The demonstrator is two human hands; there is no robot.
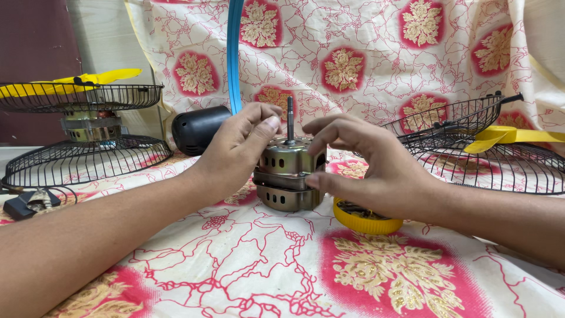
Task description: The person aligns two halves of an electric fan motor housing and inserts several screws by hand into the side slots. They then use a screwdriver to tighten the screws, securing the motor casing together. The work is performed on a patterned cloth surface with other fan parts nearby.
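I am holding the fan motor (288,174) upright on the cloth-covered bench (235,265), its shaft (290,121) pointing up. My left hand (238,147) is pinching the motor's left side, thumb pressed at the top edge, while my right hand (371,165) is clasping the right side, its grip closed around the casing. A yellow lid (365,222) is lying just beside the motor, partly under my right hand. Wire fan guards (82,159) (482,147) are sitting at both sides.
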